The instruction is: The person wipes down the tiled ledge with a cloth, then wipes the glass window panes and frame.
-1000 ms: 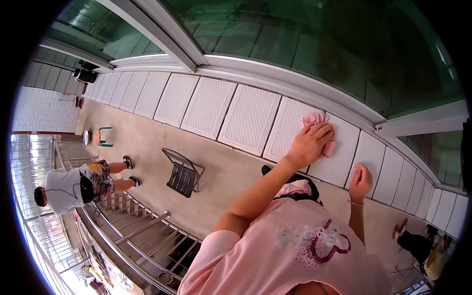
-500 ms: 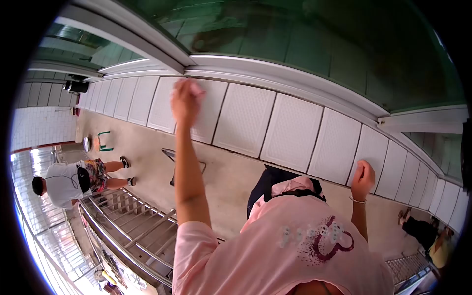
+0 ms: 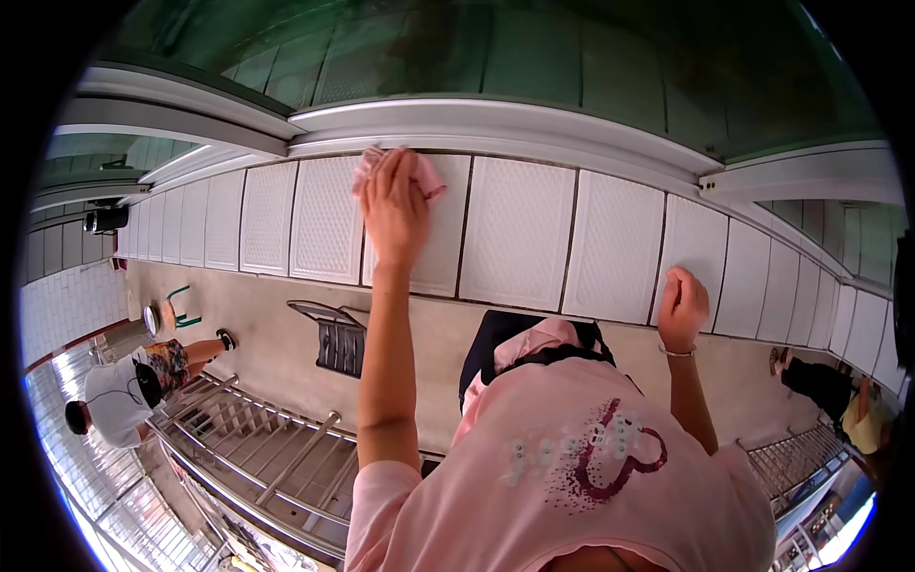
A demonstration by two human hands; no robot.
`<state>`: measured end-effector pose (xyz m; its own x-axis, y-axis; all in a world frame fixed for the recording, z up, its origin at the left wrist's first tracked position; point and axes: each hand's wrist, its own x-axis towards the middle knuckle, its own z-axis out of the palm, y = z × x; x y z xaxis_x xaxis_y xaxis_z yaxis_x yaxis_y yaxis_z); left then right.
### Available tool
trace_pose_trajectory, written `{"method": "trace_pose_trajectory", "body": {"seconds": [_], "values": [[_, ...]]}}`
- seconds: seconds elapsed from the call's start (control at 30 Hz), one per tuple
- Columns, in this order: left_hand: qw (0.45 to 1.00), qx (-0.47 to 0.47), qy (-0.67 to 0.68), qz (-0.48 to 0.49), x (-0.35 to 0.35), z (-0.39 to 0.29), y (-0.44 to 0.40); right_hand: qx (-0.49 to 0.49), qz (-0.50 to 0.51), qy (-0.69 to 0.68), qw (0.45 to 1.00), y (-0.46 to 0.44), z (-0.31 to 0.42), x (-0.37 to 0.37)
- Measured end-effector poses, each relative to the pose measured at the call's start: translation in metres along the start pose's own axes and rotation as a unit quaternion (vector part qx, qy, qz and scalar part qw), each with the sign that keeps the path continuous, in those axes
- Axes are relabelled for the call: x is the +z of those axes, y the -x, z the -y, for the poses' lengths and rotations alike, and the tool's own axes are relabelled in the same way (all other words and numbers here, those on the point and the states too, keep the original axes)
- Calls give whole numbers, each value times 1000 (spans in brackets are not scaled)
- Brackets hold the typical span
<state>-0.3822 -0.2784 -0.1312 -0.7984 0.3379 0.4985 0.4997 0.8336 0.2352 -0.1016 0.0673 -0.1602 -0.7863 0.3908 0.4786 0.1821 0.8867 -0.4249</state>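
My left hand point(image 3: 396, 212) presses a crumpled pink cloth point(image 3: 432, 181) onto the white tiled ledge point(image 3: 519, 234), close to the window frame. Its fingers lie together over the cloth, hiding part of it. On the right, my right hand point(image 3: 681, 313), with a bracelet at the wrist, is loosely curled above the ledge's near edge. Nothing shows between its fingers. Whether it touches the tiles I cannot tell.
Behind the ledge runs a pale window frame point(image 3: 496, 122) with dark green glass point(image 3: 534, 57). A black chair point(image 3: 338, 348), a green-legged stool point(image 3: 179, 310) and a metal railing point(image 3: 286, 448) stand to the left. People are at far left point(image 3: 114, 400) and far right point(image 3: 820, 391).
My left hand has moved right along the ledge with the cloth, away from the window post. More of the cloth shows. The whole view has shifted; my right hand stays curled near the ledge edge.
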Motion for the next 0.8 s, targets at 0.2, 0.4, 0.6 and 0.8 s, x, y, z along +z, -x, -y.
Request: {"method": "trace_pose_trajectory", "body": {"seconds": [0.2,0.4,0.6,0.8], "values": [[995,61,72,30,7,-55,5,-7,3,6,1000,1,-6,3],[990,69,119,-8,20,-91,11,-12,-7,9,1000,4,1,3],[982,107,152,20,17,-100,17,-4,6,19,1000,13,11,5],[952,185,215,119,22,-132,41,-6,21,30,999,15,20,12]]}}
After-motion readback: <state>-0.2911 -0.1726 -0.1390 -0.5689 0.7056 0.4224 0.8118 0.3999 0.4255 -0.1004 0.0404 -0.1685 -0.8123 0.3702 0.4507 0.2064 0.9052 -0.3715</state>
